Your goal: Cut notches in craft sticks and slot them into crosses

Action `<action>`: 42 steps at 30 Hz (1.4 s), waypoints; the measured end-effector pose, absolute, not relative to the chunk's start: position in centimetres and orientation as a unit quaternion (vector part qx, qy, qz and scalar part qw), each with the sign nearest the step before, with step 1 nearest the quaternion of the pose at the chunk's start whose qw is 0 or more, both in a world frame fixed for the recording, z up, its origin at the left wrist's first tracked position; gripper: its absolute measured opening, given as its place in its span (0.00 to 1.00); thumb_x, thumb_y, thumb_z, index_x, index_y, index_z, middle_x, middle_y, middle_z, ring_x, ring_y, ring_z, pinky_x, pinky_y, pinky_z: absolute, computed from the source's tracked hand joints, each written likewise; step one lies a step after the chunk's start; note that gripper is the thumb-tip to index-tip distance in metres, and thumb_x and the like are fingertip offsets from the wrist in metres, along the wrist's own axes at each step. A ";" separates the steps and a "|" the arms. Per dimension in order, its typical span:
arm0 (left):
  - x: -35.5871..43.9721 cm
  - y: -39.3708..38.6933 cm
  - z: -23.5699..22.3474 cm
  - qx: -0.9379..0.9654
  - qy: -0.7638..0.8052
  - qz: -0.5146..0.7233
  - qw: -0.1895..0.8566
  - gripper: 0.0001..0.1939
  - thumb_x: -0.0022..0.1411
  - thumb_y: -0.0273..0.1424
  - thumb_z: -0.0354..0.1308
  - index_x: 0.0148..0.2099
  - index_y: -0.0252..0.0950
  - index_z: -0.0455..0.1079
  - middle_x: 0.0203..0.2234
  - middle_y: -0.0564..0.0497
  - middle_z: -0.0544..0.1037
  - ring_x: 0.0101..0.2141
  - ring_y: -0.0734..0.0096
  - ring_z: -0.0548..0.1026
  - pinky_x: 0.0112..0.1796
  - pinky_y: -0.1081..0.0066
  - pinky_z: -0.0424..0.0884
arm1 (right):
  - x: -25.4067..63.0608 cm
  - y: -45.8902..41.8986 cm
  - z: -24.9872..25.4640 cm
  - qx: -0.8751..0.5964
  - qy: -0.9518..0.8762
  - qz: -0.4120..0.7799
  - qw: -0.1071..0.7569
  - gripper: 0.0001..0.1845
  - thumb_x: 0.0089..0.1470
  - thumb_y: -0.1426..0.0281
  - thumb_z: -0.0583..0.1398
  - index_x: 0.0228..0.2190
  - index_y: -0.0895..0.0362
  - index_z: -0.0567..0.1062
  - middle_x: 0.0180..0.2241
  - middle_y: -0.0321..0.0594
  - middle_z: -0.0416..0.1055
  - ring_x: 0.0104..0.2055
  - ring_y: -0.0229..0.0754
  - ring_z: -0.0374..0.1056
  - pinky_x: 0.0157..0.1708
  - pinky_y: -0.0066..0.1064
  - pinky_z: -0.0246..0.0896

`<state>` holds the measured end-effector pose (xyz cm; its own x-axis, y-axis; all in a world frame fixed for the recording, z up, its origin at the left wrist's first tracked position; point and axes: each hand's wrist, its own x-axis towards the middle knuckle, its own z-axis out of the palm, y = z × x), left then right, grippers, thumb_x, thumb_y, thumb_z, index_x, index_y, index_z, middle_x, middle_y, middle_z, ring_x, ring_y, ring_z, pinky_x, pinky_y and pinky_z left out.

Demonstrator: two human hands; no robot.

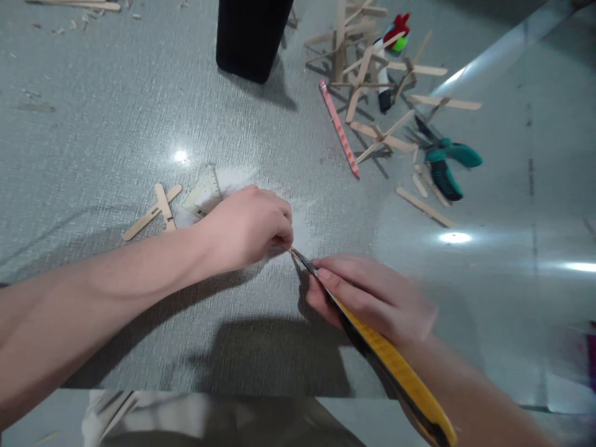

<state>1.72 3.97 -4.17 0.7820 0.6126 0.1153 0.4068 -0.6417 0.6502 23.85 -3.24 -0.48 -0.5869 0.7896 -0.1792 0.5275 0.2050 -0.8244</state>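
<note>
My right hand [372,295] is closed around a yellow and black utility knife [372,338], whose long handle runs back toward the lower right. The knife's tip points up and left and meets the fingertips of my left hand [254,223]. Those fingers are curled in a pinch. A tiny light-brown end, perhaps of a wooden stick, shows at their tips; the rest is hidden. Just left of that wrist lies a clear ruler piece [203,191] on pale dust. Two notched craft sticks [148,220] lie crossed further left.
A black container [251,37] stands at the top middle. Several joined craft sticks [359,84], a pink pencil [339,130], a white and black pen [383,81], a red and green item [398,34] and teal-handled pliers [442,158] lie upper right. The table's front edge [209,395] runs below.
</note>
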 end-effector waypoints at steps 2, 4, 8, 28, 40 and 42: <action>1.7 3.9 -4.1 0.889 0.288 0.161 0.318 0.08 0.61 0.23 0.64 0.33 0.39 0.83 0.31 0.53 0.82 0.32 0.70 0.76 0.38 0.67 0.68 | 23.8 -3.8 -0.7 -0.443 -0.758 0.452 0.155 0.28 0.72 0.67 0.49 0.19 0.50 0.69 0.18 0.35 0.71 0.23 0.39 0.72 0.32 0.33 0.73; 1.7 3.9 -4.1 0.886 0.290 0.161 0.323 0.08 0.62 0.24 0.64 0.33 0.38 0.82 0.31 0.53 0.82 0.32 0.70 0.76 0.37 0.68 0.69 | 23.8 -4.7 -1.1 -0.465 -0.758 0.418 0.182 0.25 0.71 0.67 0.50 0.22 0.50 0.72 0.18 0.36 0.71 0.24 0.40 0.72 0.31 0.33 0.74; 1.8 3.9 -4.1 0.887 0.294 0.158 0.320 0.08 0.63 0.26 0.63 0.33 0.40 0.82 0.31 0.54 0.81 0.32 0.71 0.76 0.38 0.69 0.69 | 24.2 -6.1 -1.8 -0.506 -0.783 0.239 0.270 0.04 0.63 0.69 0.63 0.34 0.49 0.77 0.29 0.39 0.79 0.30 0.44 0.77 0.31 0.36 0.77; 1.9 4.0 -3.8 0.889 0.302 0.132 0.318 0.10 0.62 0.24 0.61 0.34 0.41 0.83 0.32 0.53 0.82 0.33 0.69 0.76 0.39 0.68 0.68 | 24.2 -6.0 -2.2 -0.471 -0.818 0.173 0.280 0.14 0.58 0.77 0.65 0.42 0.47 0.76 0.36 0.41 0.81 0.32 0.46 0.78 0.33 0.39 0.78; 2.0 4.1 -4.0 0.902 0.293 0.126 0.290 0.10 0.62 0.22 0.61 0.34 0.40 0.82 0.32 0.54 0.83 0.33 0.70 0.76 0.40 0.68 0.69 | 23.6 -4.6 -1.2 -0.455 -0.762 0.420 0.191 0.24 0.70 0.71 0.50 0.21 0.51 0.70 0.19 0.34 0.71 0.22 0.39 0.70 0.30 0.34 0.72; 2.0 4.1 -4.1 0.903 0.286 0.134 0.291 0.10 0.61 0.22 0.62 0.33 0.40 0.82 0.31 0.54 0.82 0.33 0.70 0.76 0.39 0.68 0.69 | 23.4 -4.3 -0.7 -0.427 -0.772 0.432 0.187 0.24 0.70 0.72 0.49 0.22 0.52 0.70 0.19 0.34 0.72 0.22 0.38 0.70 0.30 0.33 0.70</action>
